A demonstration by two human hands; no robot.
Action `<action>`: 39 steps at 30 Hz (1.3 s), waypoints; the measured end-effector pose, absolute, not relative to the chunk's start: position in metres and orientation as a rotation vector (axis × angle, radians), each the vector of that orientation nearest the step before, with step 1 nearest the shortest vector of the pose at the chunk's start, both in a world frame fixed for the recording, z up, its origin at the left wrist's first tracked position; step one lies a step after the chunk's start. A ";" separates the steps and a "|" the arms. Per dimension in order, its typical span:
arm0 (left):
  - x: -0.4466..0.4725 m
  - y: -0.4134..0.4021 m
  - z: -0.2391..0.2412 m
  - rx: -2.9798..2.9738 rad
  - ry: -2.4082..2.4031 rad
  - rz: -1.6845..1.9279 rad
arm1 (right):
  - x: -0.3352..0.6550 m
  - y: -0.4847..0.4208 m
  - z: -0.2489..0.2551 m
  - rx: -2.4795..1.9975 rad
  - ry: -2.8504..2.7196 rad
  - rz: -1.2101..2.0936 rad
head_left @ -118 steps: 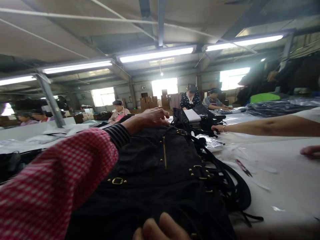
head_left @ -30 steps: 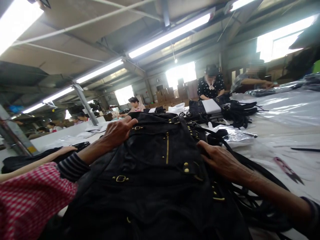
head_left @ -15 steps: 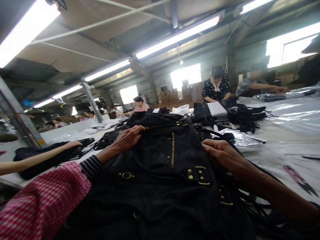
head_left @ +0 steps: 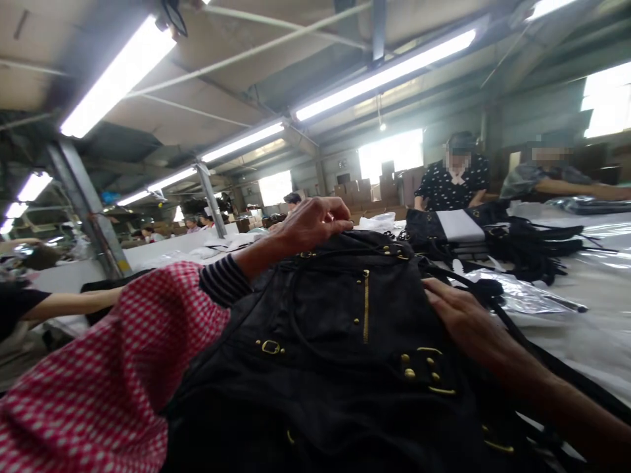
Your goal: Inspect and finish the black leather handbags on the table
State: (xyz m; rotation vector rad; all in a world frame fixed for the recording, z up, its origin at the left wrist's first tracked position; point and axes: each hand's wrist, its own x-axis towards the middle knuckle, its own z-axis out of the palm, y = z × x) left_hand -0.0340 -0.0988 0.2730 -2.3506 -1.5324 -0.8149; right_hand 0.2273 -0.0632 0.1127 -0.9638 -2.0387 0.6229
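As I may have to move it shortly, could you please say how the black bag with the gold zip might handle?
The black bag would probably sag when lifted, since its surface shows soft creases. Its handle may flop, as it drapes loosely across the front.

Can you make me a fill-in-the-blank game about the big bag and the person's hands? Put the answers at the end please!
1. The big bag in front of the person is coloured ____.
2. The zipper on its front is the colour of shiny ____.
3. The checked sleeve is pinkish red and ____.
4. The hand near the top of the bag, past the striped cuff, is the person's own ____ hand.

Missing words: black; gold; white; left.
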 end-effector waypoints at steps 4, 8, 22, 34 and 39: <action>0.026 -0.077 0.258 -2.406 -1.299 -0.596 | 0.203 -0.097 0.139 -1.266 -2.426 -0.063; 0.053 -0.039 0.237 -2.290 -1.433 -0.298 | 0.185 -0.113 0.142 -1.136 -2.566 -0.467; 0.063 0.026 0.235 -2.126 -1.741 -0.331 | 0.179 -0.111 0.115 -0.879 -2.475 -0.751; 0.011 0.051 0.217 -1.998 -2.005 -1.891 | 0.193 -0.100 0.118 -0.906 -2.543 -0.420; 0.002 0.037 0.195 -2.119 -1.696 -2.577 | 0.204 -0.052 0.152 -1.018 -2.286 -0.002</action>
